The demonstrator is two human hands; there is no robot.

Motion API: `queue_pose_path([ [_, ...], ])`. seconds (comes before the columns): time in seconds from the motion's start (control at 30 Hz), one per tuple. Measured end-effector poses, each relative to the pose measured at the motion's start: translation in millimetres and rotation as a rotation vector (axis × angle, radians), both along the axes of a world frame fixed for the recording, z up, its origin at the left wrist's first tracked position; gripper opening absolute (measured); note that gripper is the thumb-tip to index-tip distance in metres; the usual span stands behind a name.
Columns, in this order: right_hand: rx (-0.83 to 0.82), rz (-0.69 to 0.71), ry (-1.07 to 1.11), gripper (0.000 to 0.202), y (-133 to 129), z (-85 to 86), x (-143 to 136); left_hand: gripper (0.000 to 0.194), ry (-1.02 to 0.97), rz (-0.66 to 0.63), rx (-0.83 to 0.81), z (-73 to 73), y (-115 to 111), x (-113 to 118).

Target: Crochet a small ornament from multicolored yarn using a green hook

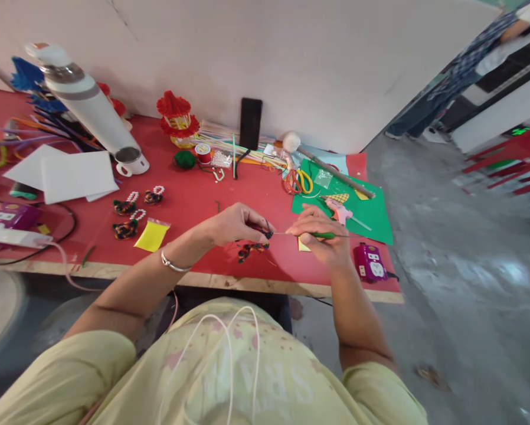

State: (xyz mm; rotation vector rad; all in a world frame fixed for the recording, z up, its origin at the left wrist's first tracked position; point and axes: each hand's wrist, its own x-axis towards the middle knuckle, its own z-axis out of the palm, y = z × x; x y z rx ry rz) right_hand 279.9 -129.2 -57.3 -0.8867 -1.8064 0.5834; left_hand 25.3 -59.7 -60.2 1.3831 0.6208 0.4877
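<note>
In the head view, the two hands are near each other but apart, over the near edge of a red table (194, 203). The left hand (233, 225) pinches a small dark yarn piece (267, 234) between thumb and fingers, probably to steady it against the tool. The right hand (321, 235) grips a thin hook (324, 235) by its green handle, its metal shaft pointing left and reaching the yarn, a hold that likely allows fine control. A multicoloured yarn piece (246, 251) lies just below the left hand, perhaps within easy reach. Farther left, three beaded ornaments (126, 229) sit grouped beside a yellow packet (152, 235). To the right, a pink glue gun (337, 211) rests on a green sheet (378, 215), which may protect the table. A phone (251, 123) leans against the far wall (300, 71), apparently propped for viewing.
</note>
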Motion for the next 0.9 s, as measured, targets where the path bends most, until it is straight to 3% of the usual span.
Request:
queue_pose_path([
  [0.13,-0.104,0.041,0.167,0.018,5,-16.3,-6,0.023,0.003,0.008,-0.016,4.9,-1,-1],
  [0.23,-0.131,-0.01,0.366,0.023,4,-39.5,-23,0.03,-0.041,0.115,-0.004,2.0,-6,6],
  [0.3,-0.076,-0.177,0.396,0.022,-3,-55.8,-38,0.044,-0.086,0.263,0.031,-5.2,-13,15],
  [0.37,0.069,-0.406,0.248,0.014,-13,-69.7,-53,0.053,-0.117,0.414,0.055,-15.4,-21,28],
  [0.43,0.24,-0.592,0.057,0.022,-22,-80.1,-67,0.058,-0.156,0.54,0.02,-25.0,-29,41],
  [0.53,0.417,-0.733,-0.041,0.033,-27,-88.3,-78,0.056,-0.249,0.627,-0.109,-30.0,-36,51],
  [0.63,0.401,-0.656,0.101,0.02,-19,-84.6,-74,0.042,-0.234,0.477,-0.185,-21.8,-35,46],
  [0.73,0.244,-0.376,0.22,0.015,-8,-67.2,-54,0.032,-0.195,0.324,-0.151,-10.0,-25,30],
  [0.9,0.138,-0.119,0.077,0.018,0,-28.6,-17,0.028,-0.033,0.162,-0.048,0.4,-12,8],
])
